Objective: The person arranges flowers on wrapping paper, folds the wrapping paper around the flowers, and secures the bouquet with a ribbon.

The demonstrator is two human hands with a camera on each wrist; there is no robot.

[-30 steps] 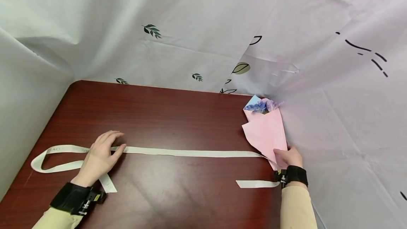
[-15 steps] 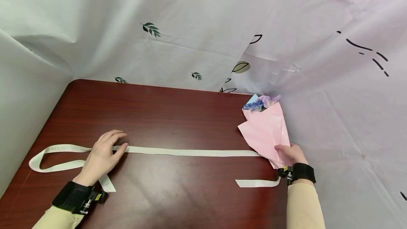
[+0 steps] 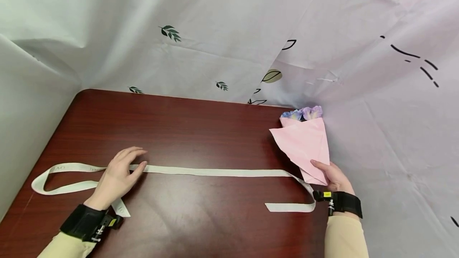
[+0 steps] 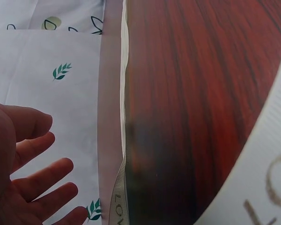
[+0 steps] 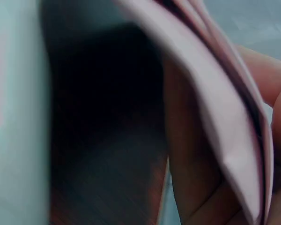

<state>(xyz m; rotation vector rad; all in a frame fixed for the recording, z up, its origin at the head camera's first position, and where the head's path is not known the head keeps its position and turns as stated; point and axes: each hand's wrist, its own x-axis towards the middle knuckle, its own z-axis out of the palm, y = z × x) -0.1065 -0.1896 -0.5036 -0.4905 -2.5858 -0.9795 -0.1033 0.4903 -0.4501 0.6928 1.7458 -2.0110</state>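
My right hand (image 3: 335, 175) grips the lower end of a flower bouquet (image 3: 305, 142) at the table's right side. Pink paper wraps it, and blue and purple flowers (image 3: 311, 113) show at its far end. In the right wrist view, folded layers of the pink paper (image 5: 210, 103) run between my thumb and fingers. A long white ribbon (image 3: 215, 172) with printed letters lies across the table, looped at the left and curling back near my right wrist. My left hand (image 3: 118, 176) is over the ribbon's left part, fingers relaxed and apart; the left wrist view shows nothing between them.
The dark red wooden table (image 3: 201, 134) is bordered by a white curtain (image 3: 201, 43) at the back and both sides. Leaf prints mark the cloth. A short cut ribbon end (image 3: 123, 209) sticks out below my left hand.
My right hand has moved slightly right with the bouquet, which has turned more upright. More of the ribbon's right curl shows beneath it. My left hand has barely shifted.
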